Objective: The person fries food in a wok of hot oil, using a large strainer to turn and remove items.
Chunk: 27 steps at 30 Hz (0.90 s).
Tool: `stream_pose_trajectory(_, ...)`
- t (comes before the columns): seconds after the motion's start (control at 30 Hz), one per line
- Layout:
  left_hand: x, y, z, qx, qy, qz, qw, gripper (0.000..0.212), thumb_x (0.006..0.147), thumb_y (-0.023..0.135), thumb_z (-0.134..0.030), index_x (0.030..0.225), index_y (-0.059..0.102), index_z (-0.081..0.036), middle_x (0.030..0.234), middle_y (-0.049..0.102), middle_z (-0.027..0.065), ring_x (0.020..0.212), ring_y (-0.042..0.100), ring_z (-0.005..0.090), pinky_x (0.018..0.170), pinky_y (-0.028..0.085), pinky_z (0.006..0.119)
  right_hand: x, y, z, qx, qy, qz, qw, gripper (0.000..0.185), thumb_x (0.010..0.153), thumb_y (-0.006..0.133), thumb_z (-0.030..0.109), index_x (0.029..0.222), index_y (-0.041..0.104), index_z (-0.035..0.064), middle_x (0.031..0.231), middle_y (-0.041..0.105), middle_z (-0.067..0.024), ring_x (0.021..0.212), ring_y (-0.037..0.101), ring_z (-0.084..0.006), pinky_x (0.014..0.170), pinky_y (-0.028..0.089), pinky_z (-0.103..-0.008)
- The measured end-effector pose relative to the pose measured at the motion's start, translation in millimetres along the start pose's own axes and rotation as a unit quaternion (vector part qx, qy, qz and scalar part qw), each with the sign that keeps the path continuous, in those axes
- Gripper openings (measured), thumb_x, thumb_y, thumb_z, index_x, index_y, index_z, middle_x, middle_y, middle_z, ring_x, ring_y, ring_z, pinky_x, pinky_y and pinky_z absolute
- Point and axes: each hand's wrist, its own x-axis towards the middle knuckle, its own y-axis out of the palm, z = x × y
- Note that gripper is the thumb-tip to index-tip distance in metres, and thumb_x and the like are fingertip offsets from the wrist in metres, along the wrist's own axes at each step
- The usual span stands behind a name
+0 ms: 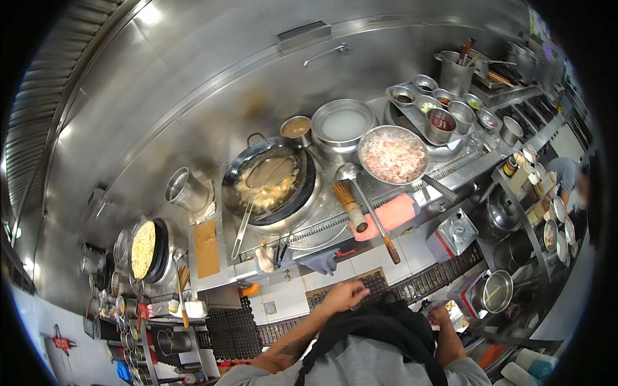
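Observation:
My left hand (348,295) hangs before the apron, above the floor mat, with loosely curled fingers and nothing visible in it. My right hand (438,315) is curled at the near side of a metal container (458,314) of pale food; whether it grips the rim is hard to see. Ahead, a black wok (231,202) holds bubbling oil with frying pieces, and a wire-mesh strainer (270,171) rests across it. To its right stands a pan of raw sliced meat (393,157). A ladle (369,202) and a bamboo brush (348,205) lie near the stove's front edge.
Behind the meat pan stand a basin of cloudy liquid (343,123) and several sauce bowls (440,120). A pink cloth (386,217) lies at the counter edge. Noodles (143,251) fill a pan at far left. Shelves with dishes (550,234) flank the right, where another person (565,173) is partly visible.

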Motion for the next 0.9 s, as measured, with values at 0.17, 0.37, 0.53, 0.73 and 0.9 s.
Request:
stream_pose_trajectory(0.17,-13,126,236,0.132,-0.159,-0.049,0.977,0.033,0.087,0.054,-0.034,0.086,0.064,-0.002,0.088,0.065,0.0194,0.085,0.062,0.0357,0.072,0.050,0.041,45,-34,-25,-0.297,-0.269,0.029,0.916,0.035,0.073,0.068,0.020,0.105,0.062,0.0061,0.083,0.066,-0.0102,0.072,0.064,-0.0265,0.063,0.052,-0.0383)
stream_pose_trajectory(0.37,5,123,206,0.070,-0.287,0.002,0.955,0.034,0.086,0.055,-0.035,0.083,0.064,-0.002,0.083,0.065,0.0180,0.079,0.062,0.0329,0.069,0.049,0.039,42,-64,-89,-0.502,-0.220,0.029,0.836,0.018,0.071,0.060,0.023,0.079,0.068,0.0086,0.080,0.066,-0.0115,0.074,0.065,-0.0285,0.063,0.052,-0.0408)
stream_pose_trajectory(0.53,31,109,196,0.105,-0.317,0.012,0.942,0.036,0.085,0.057,-0.036,0.080,0.064,-0.002,0.078,0.064,0.0169,0.075,0.062,0.0307,0.066,0.048,0.039,-37,-85,-28,-0.072,0.117,0.008,0.990,0.023,0.076,0.053,0.012,0.087,0.068,-0.0012,0.084,0.069,-0.0151,0.068,0.069,-0.0224,0.061,0.055,-0.0368)
stream_pose_trajectory(0.73,50,110,177,0.119,-0.294,0.068,0.946,0.037,0.084,0.058,-0.038,0.076,0.063,-0.002,0.073,0.064,0.0154,0.069,0.062,0.0279,0.063,0.047,0.037,-34,-100,-4,-0.151,0.023,-0.017,0.988,0.024,0.070,0.055,0.015,0.080,0.069,-0.0017,0.087,0.068,-0.0200,0.077,0.067,-0.0325,0.070,0.054,-0.0393)
stream_pose_trajectory(0.9,64,119,139,0.123,-0.203,0.141,0.961,0.039,0.083,0.059,-0.039,0.073,0.063,-0.001,0.068,0.063,0.0143,0.065,0.062,0.0256,0.061,0.047,0.037,20,-74,-10,-0.216,-0.064,-0.115,0.967,0.031,0.066,0.057,0.023,0.079,0.069,-0.0017,0.089,0.066,-0.0223,0.082,0.064,-0.0398,0.077,0.052,-0.0434)
